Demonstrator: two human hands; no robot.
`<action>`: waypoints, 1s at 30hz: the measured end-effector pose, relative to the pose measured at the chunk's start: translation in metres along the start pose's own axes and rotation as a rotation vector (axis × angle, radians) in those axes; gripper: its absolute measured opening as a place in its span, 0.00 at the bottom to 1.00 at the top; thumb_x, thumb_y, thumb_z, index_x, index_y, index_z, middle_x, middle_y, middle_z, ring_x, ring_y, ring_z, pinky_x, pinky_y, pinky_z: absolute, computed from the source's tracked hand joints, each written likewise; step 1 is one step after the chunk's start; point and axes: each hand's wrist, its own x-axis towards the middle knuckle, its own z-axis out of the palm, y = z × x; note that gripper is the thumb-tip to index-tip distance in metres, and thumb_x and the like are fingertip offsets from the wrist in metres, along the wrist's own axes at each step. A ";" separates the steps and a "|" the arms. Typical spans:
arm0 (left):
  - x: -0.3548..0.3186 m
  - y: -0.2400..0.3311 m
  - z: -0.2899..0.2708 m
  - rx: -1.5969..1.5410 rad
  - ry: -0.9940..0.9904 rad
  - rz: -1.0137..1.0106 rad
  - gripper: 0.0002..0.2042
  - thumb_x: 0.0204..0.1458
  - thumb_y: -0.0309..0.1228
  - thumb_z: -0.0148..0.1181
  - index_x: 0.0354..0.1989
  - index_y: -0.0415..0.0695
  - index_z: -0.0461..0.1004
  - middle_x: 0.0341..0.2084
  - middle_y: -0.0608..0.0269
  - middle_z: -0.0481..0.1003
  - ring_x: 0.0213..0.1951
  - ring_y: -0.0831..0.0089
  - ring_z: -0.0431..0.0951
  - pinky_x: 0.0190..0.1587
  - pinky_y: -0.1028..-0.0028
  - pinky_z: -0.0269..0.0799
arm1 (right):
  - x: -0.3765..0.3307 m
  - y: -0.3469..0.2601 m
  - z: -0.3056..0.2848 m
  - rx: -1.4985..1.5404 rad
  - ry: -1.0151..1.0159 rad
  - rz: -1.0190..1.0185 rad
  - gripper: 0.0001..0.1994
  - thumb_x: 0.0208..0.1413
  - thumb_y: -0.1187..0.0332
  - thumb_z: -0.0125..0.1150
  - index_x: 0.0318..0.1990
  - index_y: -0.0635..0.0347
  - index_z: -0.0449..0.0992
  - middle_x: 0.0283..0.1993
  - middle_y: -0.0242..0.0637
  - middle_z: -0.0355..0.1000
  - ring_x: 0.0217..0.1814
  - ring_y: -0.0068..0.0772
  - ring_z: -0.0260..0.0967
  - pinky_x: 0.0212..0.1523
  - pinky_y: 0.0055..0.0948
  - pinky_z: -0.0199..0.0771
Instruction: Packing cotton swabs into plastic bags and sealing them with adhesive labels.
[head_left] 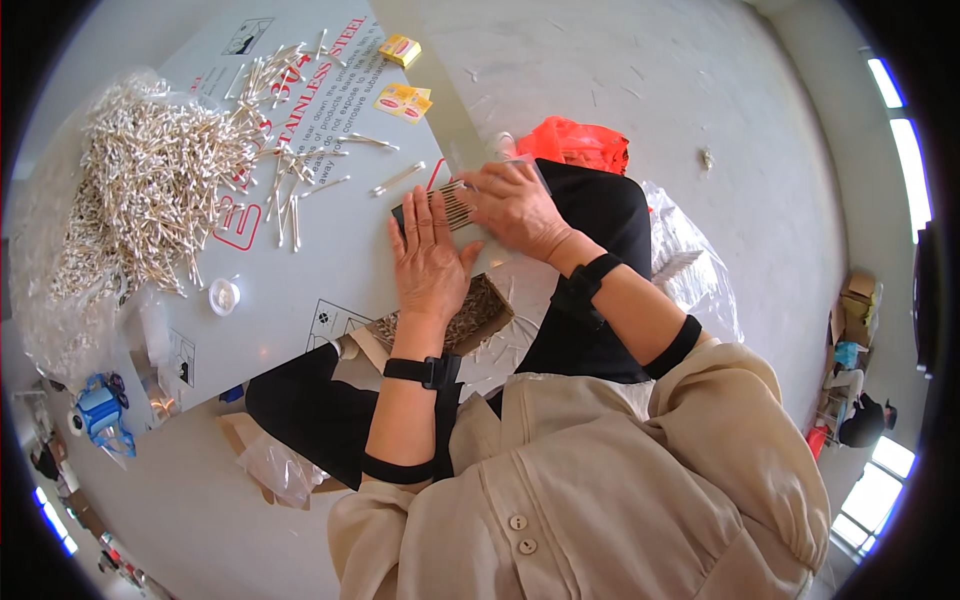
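Left hand (428, 262) flat, fingers spread, pressing on small clear box (452, 212) packed with cotton swabs, at table (330, 250) edge. Right hand (518, 205) open, palm down on box's far end. Loose swab pile (150, 190) on clear bag, well left.

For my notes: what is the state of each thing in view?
Left hand: flat, pressing on the swab pack.
Right hand: flat on the pack.
Swab pack: lying on the board, partly covered.
Swab heap: loose, spread.
Cap: lying alone.
Yellow packets: scattered.
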 end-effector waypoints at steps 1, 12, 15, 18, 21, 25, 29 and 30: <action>0.000 0.000 0.000 -0.002 0.010 0.004 0.41 0.54 0.48 0.58 0.70 0.37 0.48 0.71 0.49 0.45 0.73 0.56 0.42 0.71 0.52 0.35 | -0.001 0.002 -0.001 -0.005 -0.002 0.002 0.16 0.50 0.66 0.65 0.48 0.52 0.78 0.55 0.31 0.72 0.54 0.38 0.68 0.53 0.41 0.66; -0.004 -0.002 0.003 -0.020 0.074 0.013 0.40 0.56 0.50 0.54 0.70 0.37 0.47 0.71 0.48 0.47 0.72 0.54 0.46 0.70 0.51 0.39 | 0.046 -0.016 -0.005 0.007 -0.467 0.578 0.08 0.46 0.69 0.56 0.30 0.62 0.80 0.30 0.52 0.76 0.36 0.53 0.77 0.35 0.43 0.77; -0.003 0.000 0.003 0.011 0.069 0.005 0.40 0.56 0.50 0.53 0.70 0.37 0.48 0.70 0.48 0.48 0.71 0.55 0.47 0.70 0.51 0.41 | 0.065 -0.017 -0.006 -0.030 -0.636 0.607 0.10 0.46 0.69 0.57 0.34 0.63 0.81 0.33 0.52 0.78 0.38 0.53 0.78 0.36 0.43 0.79; 0.000 0.001 0.004 0.037 0.080 0.009 0.39 0.57 0.51 0.52 0.70 0.37 0.49 0.70 0.49 0.49 0.71 0.56 0.47 0.70 0.51 0.40 | 0.077 -0.008 0.004 -0.112 -0.674 0.512 0.10 0.48 0.68 0.57 0.36 0.61 0.81 0.35 0.50 0.79 0.39 0.50 0.79 0.36 0.42 0.79; -0.001 0.000 0.004 0.057 0.064 -0.009 0.39 0.57 0.52 0.51 0.70 0.37 0.49 0.71 0.50 0.49 0.72 0.57 0.47 0.70 0.52 0.39 | 0.085 -0.012 0.005 -0.105 -0.721 0.573 0.11 0.48 0.66 0.58 0.37 0.61 0.81 0.37 0.49 0.79 0.40 0.50 0.79 0.37 0.42 0.79; 0.000 0.001 0.004 0.064 0.058 -0.016 0.39 0.58 0.53 0.50 0.70 0.38 0.49 0.71 0.50 0.49 0.72 0.57 0.46 0.71 0.53 0.38 | 0.083 -0.021 0.006 -0.143 -0.670 0.634 0.12 0.49 0.65 0.59 0.38 0.59 0.82 0.38 0.47 0.79 0.43 0.49 0.79 0.39 0.41 0.79; -0.001 0.000 0.005 0.074 0.041 -0.016 0.39 0.58 0.55 0.48 0.70 0.38 0.50 0.71 0.50 0.48 0.72 0.58 0.44 0.71 0.54 0.35 | 0.084 -0.024 -0.002 -0.081 -0.659 0.719 0.15 0.48 0.64 0.59 0.41 0.62 0.81 0.39 0.51 0.78 0.44 0.58 0.76 0.45 0.43 0.77; -0.001 0.000 0.005 0.073 0.040 -0.018 0.39 0.58 0.55 0.48 0.70 0.38 0.50 0.71 0.50 0.48 0.72 0.58 0.44 0.71 0.54 0.35 | 0.084 -0.023 -0.003 -0.081 -0.661 0.718 0.15 0.48 0.64 0.59 0.41 0.62 0.81 0.39 0.51 0.78 0.44 0.58 0.76 0.45 0.43 0.77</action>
